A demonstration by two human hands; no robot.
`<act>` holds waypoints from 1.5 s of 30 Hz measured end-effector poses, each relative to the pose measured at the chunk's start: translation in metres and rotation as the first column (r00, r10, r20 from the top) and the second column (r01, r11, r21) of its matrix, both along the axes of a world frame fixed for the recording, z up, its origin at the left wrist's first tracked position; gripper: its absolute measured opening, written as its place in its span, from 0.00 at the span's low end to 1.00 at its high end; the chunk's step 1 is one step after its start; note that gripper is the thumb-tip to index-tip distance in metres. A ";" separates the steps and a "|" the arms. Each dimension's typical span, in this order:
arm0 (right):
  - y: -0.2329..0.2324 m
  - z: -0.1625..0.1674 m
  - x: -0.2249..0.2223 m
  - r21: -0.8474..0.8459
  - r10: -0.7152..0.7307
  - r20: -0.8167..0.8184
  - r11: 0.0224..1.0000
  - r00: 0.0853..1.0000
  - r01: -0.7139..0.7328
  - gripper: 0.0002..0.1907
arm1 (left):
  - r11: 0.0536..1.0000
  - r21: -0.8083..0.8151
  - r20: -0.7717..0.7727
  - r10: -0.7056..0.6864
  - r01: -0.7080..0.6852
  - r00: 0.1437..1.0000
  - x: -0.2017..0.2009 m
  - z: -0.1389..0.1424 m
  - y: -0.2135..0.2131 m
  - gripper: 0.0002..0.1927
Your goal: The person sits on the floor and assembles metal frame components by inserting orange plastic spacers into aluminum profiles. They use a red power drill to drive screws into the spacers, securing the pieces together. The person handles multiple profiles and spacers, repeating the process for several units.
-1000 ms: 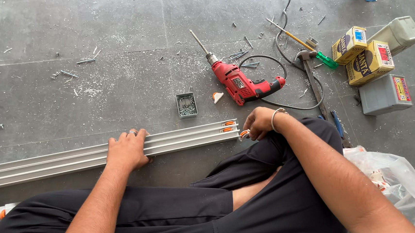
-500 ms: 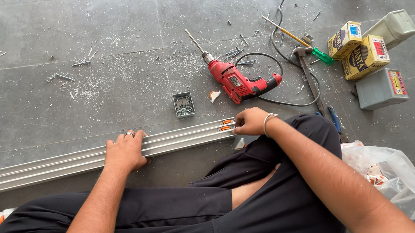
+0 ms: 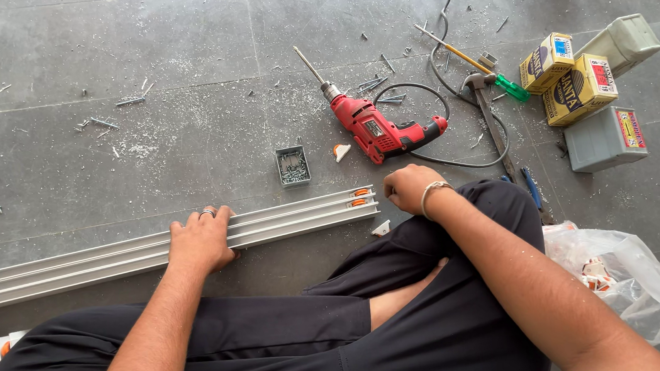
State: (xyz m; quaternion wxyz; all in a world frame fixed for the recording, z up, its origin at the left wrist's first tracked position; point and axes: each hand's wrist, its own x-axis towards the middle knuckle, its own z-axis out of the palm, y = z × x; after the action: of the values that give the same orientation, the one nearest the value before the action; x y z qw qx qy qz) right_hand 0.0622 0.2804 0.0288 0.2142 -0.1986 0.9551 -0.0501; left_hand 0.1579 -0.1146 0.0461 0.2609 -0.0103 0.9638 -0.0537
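A long grey aluminium track (image 3: pixel 286 223) lies across the floor in front of my crossed legs, with orange rollers at its right end (image 3: pixel 358 199). My left hand (image 3: pixel 202 241) presses flat on top of the track near its middle. My right hand (image 3: pixel 409 188) is curled into a fist just beyond the track's right end, above my knee; nothing shows in it. A small white corner piece (image 3: pixel 381 228) lies on the floor under that end.
A red corded drill (image 3: pixel 376 128) lies beyond the track, next to a small box of screws (image 3: pixel 292 166). A hammer (image 3: pixel 487 112), a screwdriver (image 3: pixel 476 63), several cartons (image 3: pixel 583 90) and a plastic bag (image 3: pixel 623 281) sit to the right. Metal shavings litter the tiles.
My right hand has drawn slightly away from the track's right end, toward my knee. My left hand has stayed on the track.
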 end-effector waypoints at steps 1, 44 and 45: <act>0.001 0.001 -0.001 -0.086 -0.041 0.061 0.995 0.997 0.046 0.10 | 1.000 0.002 0.004 0.003 -0.003 1.000 0.000 0.000 0.000 0.40; -0.001 0.004 -0.009 -0.029 -0.526 0.331 0.824 0.783 0.566 0.26 | 1.000 0.012 -0.008 0.021 -0.021 1.000 0.001 -0.003 0.001 0.38; 0.002 0.003 -0.011 -0.067 -0.537 0.415 0.787 0.734 0.613 0.22 | 1.000 0.006 -0.010 0.017 -0.016 1.000 0.001 -0.003 0.001 0.39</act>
State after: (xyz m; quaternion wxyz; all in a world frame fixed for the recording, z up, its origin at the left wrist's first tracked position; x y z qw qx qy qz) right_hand 0.0509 0.2825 0.0316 0.3449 0.1008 0.9001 -0.2465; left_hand 0.1590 -0.1134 0.0433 0.2567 -0.0178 0.9651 -0.0486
